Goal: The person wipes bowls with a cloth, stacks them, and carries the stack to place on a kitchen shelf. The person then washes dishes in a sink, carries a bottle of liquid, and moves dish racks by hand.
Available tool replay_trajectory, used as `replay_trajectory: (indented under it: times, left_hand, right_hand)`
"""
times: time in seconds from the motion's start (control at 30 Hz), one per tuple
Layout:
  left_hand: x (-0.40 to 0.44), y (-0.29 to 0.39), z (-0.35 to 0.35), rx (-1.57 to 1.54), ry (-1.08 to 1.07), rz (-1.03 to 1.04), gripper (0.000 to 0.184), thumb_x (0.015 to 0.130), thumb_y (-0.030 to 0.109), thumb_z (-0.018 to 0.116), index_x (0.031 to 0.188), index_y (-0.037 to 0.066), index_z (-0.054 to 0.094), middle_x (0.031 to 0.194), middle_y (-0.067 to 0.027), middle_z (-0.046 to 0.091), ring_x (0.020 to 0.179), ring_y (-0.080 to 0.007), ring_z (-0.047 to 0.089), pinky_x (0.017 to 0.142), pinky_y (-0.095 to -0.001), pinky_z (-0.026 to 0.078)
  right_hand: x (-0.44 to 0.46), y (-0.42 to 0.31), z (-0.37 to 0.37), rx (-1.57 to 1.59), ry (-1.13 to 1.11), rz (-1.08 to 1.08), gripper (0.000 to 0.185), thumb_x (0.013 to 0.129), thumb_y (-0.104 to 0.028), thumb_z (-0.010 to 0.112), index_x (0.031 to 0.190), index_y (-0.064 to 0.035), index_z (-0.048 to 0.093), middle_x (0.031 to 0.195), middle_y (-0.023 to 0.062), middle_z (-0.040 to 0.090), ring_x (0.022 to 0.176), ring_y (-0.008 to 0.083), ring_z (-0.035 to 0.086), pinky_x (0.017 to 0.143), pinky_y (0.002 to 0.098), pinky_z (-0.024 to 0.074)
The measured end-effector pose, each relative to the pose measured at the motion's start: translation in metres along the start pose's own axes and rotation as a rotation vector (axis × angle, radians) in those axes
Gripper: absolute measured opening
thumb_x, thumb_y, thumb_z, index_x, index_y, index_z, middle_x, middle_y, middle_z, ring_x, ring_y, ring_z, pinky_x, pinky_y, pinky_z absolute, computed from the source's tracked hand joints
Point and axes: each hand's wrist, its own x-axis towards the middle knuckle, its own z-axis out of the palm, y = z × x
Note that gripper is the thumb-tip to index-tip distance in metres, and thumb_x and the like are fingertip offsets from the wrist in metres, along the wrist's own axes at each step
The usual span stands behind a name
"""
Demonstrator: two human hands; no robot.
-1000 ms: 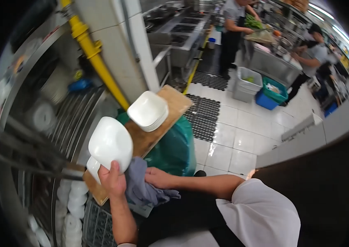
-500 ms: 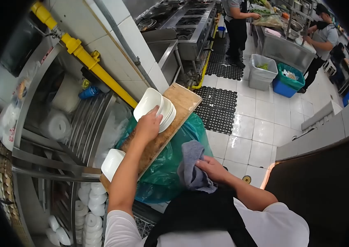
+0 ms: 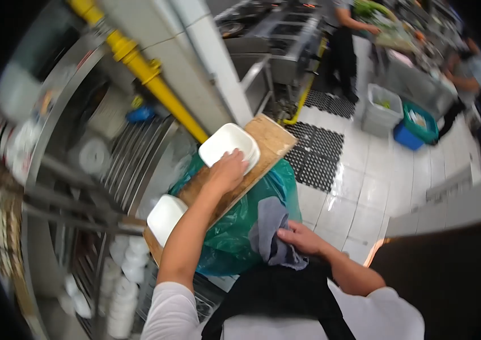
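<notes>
My left hand (image 3: 229,171) reaches to the stack of white square bowls (image 3: 226,143) at the far end of a wooden board (image 3: 274,136). Its fingertips lie inside the top bowl, over the near rim, and the thumb is hidden. My right hand (image 3: 302,239) grips a bunched grey cloth (image 3: 271,226) in front of my apron. Another white bowl (image 3: 165,220) rests at the board's near end, partly behind my left forearm.
Beneath the board is a green plastic bag (image 3: 240,226). A metal rack (image 3: 138,164) with dishes stands left, beside a yellow pipe (image 3: 155,79). Two people work at a counter at the upper right, near a grey bin (image 3: 381,110) and a blue bin (image 3: 407,136).
A bowl held up in my left hand a second ago is gone from there; that hand has moved to the stack. The top bowl now sits flatter. My right hand keeps the cloth.
</notes>
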Motion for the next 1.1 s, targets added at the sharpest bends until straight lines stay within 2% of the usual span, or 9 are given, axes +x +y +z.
replay_trajectory:
  times: [0.03,0.17,0.4,0.57,0.77,0.87,0.9,1.03,1.1]
  left_hand:
    - [-0.001,-0.004,0.004,0.075,-0.031,0.039,0.046,0.091,0.029,0.044,0.126,0.0,0.045,0.134,-0.0228,0.04,0.124,-0.0383,0.037,0.103,-0.0437,0.031]
    - [-0.03,0.019,0.011,-0.214,0.452,-0.215,0.061,0.087,0.037,0.052,0.134,0.001,0.037,0.141,-0.0243,0.027,0.131,-0.041,0.025,0.108,-0.0452,0.022]
    - [-0.178,0.029,0.033,-0.491,0.873,-0.661,0.068,0.08,0.026,0.064,0.135,0.001,0.034,0.142,-0.0241,0.025,0.132,-0.0417,0.023,0.107,-0.0447,0.022]
    - [-0.252,0.007,0.052,-0.378,0.864,-1.068,0.098,0.07,0.026,0.074,0.141,-0.003,0.013,0.144,-0.0286,0.014,0.134,-0.0434,0.013,0.107,-0.0456,0.022]
    - [-0.262,-0.013,0.086,-0.721,0.9,-1.05,0.112,0.061,0.022,0.079,0.141,-0.003,0.004,0.145,-0.0285,0.011,0.133,-0.0401,0.02,0.107,-0.0391,0.026]
    - [-0.262,-0.018,0.092,-0.782,0.88,-1.073,0.11,0.061,0.014,0.075,0.141,-0.003,0.002,0.144,-0.0276,0.015,0.131,-0.0395,0.026,0.104,-0.0395,0.031]
    - [-0.262,-0.016,0.094,-0.776,0.947,-1.068,0.109,0.061,0.012,0.074,0.141,-0.003,0.001,0.144,-0.0277,0.016,0.131,-0.0397,0.026,0.104,-0.0394,0.032]
    - [-0.26,-0.014,0.098,-0.823,1.097,-1.018,0.106,0.062,0.005,0.069,0.141,-0.003,-0.002,0.143,-0.0277,0.02,0.131,-0.04,0.026,0.103,-0.039,0.032]
    - [-0.258,-0.013,0.097,-0.839,1.102,-1.018,0.107,0.062,0.004,0.068,0.141,-0.002,-0.004,0.143,-0.0277,0.02,0.131,-0.04,0.026,0.103,-0.039,0.031]
  right_hand:
    - [0.001,-0.003,-0.002,-0.04,-0.118,0.059,0.054,0.089,-0.033,0.057,0.131,-0.0031,0.04,0.121,0.0067,0.051,0.11,0.0155,0.048,0.095,0.0307,0.0384]
    - [0.008,-0.02,0.023,-0.163,-0.258,0.16,0.072,0.082,-0.028,0.065,0.138,-0.0037,0.026,0.127,0.0074,0.046,0.116,0.0179,0.044,0.1,0.0318,0.0335]
    - [0.044,-0.016,0.046,-0.261,-0.351,0.227,0.057,0.081,-0.018,0.064,0.13,-0.0006,0.038,0.118,0.006,0.052,0.109,0.0149,0.048,0.096,0.03,0.0364]
    - [0.098,-0.055,0.121,-0.432,-0.489,-0.092,0.057,0.079,-0.017,0.065,0.128,0.0002,0.041,0.116,0.0083,0.054,0.108,0.0179,0.049,0.095,0.0303,0.0366]
    - [0.216,-0.049,0.204,-1.526,-0.424,-0.68,0.068,0.08,-0.042,0.061,0.13,-0.0006,0.041,0.134,0.0271,0.037,0.122,0.041,0.038,0.101,0.042,0.0323]
    - [0.27,-0.007,0.208,-1.956,-0.509,-0.679,0.073,0.081,-0.054,0.053,0.131,-0.0015,0.041,0.143,0.0272,0.022,0.129,0.0458,0.025,0.105,0.0475,0.0261]
    - [0.269,0.002,0.213,-2.085,-0.564,-0.611,0.076,0.083,-0.06,0.044,0.132,-0.0017,0.039,0.144,0.0292,0.015,0.132,0.0493,0.015,0.108,0.0491,0.017]
    - [0.27,0.018,0.215,-2.09,-0.577,-0.523,0.077,0.085,-0.062,0.037,0.133,-0.0019,0.04,0.145,0.0298,0.012,0.134,0.0471,0.008,0.11,0.0475,0.0136]
    - [0.272,0.008,0.221,-2.128,-0.714,-0.271,0.078,0.085,-0.062,0.037,0.134,-0.002,0.039,0.146,0.0283,0.008,0.135,0.0454,0.005,0.111,0.0451,0.0119]
